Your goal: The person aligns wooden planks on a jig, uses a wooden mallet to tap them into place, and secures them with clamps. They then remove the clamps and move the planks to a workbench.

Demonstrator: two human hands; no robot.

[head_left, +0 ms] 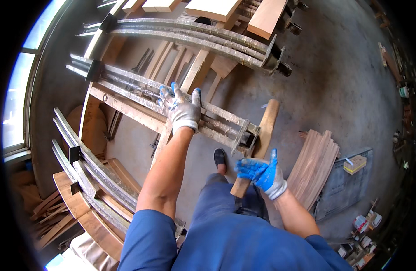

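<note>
A long metal bar clamp (224, 116), its rails crusted with dried residue, lies across a wooden rack in front of me. My left hand (181, 106), in a white glove with blue fingertips, rests on its rails with the fingers spread. At the clamp's right end a thick wooden handle (267, 126) stands crosswise on the screw head. Beside its lower part is my right hand (262, 175), in a blue-palmed glove, fingers stretched toward the handle and thumb up. The fingers overlap the wood without wrapping round it; whether they press on it I cannot tell.
More bar clamps (190, 38) lie on the rack beyond, with pale boards (266, 18) above them. At the lower left, clamps (93, 167) hold curved wood. On the floor at right are a stack of brown strips (313, 165) and a yellow box (355, 165).
</note>
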